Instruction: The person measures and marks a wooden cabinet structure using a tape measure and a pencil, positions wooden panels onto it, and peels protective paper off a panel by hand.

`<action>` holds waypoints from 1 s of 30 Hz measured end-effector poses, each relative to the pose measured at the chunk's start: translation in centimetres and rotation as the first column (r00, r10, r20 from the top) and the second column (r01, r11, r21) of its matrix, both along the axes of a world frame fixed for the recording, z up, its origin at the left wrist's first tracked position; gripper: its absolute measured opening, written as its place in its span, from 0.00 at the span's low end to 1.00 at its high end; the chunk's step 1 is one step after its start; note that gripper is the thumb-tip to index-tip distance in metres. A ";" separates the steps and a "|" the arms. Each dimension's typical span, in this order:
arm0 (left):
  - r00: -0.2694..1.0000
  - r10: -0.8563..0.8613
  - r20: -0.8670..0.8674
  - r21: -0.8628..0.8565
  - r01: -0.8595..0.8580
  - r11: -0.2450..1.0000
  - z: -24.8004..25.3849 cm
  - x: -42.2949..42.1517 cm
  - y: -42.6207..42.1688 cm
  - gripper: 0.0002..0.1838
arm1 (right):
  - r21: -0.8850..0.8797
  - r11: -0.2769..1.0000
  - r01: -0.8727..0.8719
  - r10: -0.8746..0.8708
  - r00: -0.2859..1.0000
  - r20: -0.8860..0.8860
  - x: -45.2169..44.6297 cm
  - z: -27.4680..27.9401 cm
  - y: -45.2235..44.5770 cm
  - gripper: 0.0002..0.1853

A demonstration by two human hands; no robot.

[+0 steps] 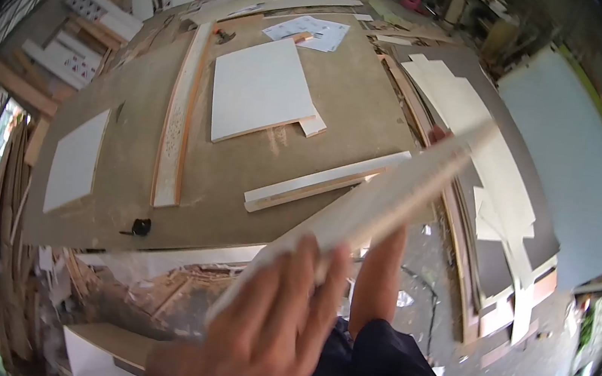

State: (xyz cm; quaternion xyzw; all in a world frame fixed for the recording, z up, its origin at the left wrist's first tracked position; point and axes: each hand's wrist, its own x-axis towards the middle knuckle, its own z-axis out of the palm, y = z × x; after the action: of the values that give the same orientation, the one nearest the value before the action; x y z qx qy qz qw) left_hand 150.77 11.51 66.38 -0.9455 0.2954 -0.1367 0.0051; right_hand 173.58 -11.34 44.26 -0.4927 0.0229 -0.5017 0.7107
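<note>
A long white-faced board with a raw wood-coloured edge is held up at a slant in front of me, slightly blurred. My left hand is on its lower near end, fingers laid over the edge and the thumb hidden. Behind the board rises my right forearm, and only the fingertips of my right hand show, curled over the far side. Just beyond the board, a narrow white strip lies on the brown worktable.
The table also bears a white panel, a long strip, a smaller white panel, paper sheets and a small black object. Offcuts lie stacked to the right, near a large pale-blue panel. Scraps litter the floor.
</note>
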 end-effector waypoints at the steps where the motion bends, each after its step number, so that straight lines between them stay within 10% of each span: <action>1: 0.987 -0.111 -0.115 0.077 0.120 0.990 0.7 -1.1 0.0 0.34 | -0.005 0.999 -0.033 0.033 0.999 0.023 -0.6 -0.2 -1.9 0.29; 6: 0.788 -0.456 -0.414 -0.559 0.176 0.811 -2.6 -2.4 3.2 0.35 | -0.088 0.929 -0.359 0.370 0.897 0.242 -3.2 -2.8 -10.4 0.28; 8: 0.395 -0.809 -0.436 -0.777 0.289 0.559 -7.2 1.2 2.7 0.41 | -0.140 0.857 -0.495 0.514 0.811 0.281 -4.3 -4.1 -13.6 0.28; 10: 0.308 -0.856 -0.416 -0.834 0.247 0.494 -12.9 3.3 -2.0 0.43 | -0.194 0.768 -0.611 0.640 0.711 0.292 -5.5 -5.2 -16.3 0.28; 16: 0.509 -0.652 -0.561 -0.731 0.064 0.679 -26.2 9.9 -5.8 0.36 | -0.290 0.546 -0.786 0.835 0.481 0.266 -5.6 -7.8 -19.6 0.26; 20: 0.465 -0.202 -0.862 -0.443 -0.497 0.746 -38.3 14.5 -0.2 0.42 | -0.329 0.531 -0.781 0.847 0.473 0.244 -3.5 -7.9 -19.4 0.26; 23: 0.490 -0.044 -0.871 -0.278 -0.416 0.866 -41.6 15.8 -2.1 0.47 | -0.388 0.409 -0.826 0.909 0.331 0.254 -2.6 -8.3 -19.4 0.26; 30: 0.584 -0.779 -0.229 -0.840 0.286 0.462 -14.0 8.9 -22.2 0.52 | -0.154 0.533 -0.832 0.837 0.492 0.241 -4.0 -6.2 -18.0 0.22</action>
State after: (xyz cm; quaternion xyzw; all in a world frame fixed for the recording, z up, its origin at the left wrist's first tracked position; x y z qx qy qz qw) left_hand 159.72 -10.71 52.33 -0.6989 0.4986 0.0657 -0.5086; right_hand 169.58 -29.37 38.05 -0.3701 -0.3252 -0.1615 0.8551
